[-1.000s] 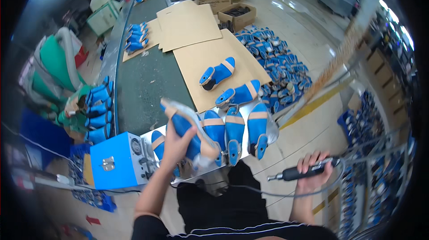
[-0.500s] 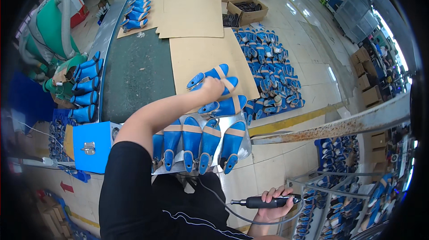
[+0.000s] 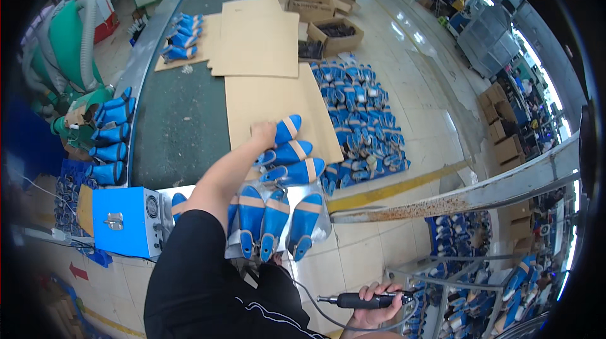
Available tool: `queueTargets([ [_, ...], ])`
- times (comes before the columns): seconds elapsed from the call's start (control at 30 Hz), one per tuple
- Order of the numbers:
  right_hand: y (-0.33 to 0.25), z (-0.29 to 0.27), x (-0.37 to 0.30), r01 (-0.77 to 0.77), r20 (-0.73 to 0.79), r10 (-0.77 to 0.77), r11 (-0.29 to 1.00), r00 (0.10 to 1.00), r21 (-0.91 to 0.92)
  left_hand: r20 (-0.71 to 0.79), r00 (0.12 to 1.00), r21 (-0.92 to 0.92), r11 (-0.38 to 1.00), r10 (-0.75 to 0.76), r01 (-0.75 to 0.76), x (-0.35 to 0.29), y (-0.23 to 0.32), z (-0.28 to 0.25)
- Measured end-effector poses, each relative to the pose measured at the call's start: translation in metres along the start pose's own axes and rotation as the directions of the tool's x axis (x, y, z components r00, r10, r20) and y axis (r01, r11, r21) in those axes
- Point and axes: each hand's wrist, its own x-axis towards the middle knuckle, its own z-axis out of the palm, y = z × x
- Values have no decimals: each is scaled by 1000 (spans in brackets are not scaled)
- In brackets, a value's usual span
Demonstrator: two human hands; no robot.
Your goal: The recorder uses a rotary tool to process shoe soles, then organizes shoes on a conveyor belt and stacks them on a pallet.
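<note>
My left hand [image 3: 264,132] is closed around the rear end of a blue shoe last [image 3: 288,129] with a tan strap across it. That last is the farthest of three lying on their sides on cardboard and the metal table end. The middle last [image 3: 297,149] and the nearest last [image 3: 304,172] lie just below it. Low on the right, my right hand [image 3: 372,306] grips a black pen-shaped rotary tool [image 3: 363,301] with a metal tip and a grey cable. In front of my body stands a row of blue lasts with tan straps [image 3: 275,219], partly hidden by my left arm.
A blue control box [image 3: 123,222] stands left of the row. A green conveyor belt [image 3: 183,112] runs away, carrying cardboard sheets [image 3: 259,39] and more lasts [image 3: 182,36]. Many lasts cover the floor [image 3: 363,118] to the right. A rusty white metal bar [image 3: 454,190] crosses at right.
My left hand has gone from the middle last to the farthest one, letting the middle one lie. My right hand still holds the rotary tool. The whole view has shifted slightly.
</note>
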Motion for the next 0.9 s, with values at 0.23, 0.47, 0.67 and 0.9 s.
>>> queueTargets([
  [0.23,-30,20,-3,-151,366,126,988,922,40,-59,984,-304,942,-168,143,-21,-50,-38],
  [0.47,-4,16,5,-97,292,76,994,953,58,-57,992,-797,-604,111,22,-178,-127,-29],
  [0.67,28,61,13,-183,462,116,978,879,103,-208,978,-816,-554,21,-162,-351,-130,-23],
  [0.9,75,94,-17,-348,738,192,935,647,61,-312,938,-664,-672,-148,-327,-484,-89,11],
])
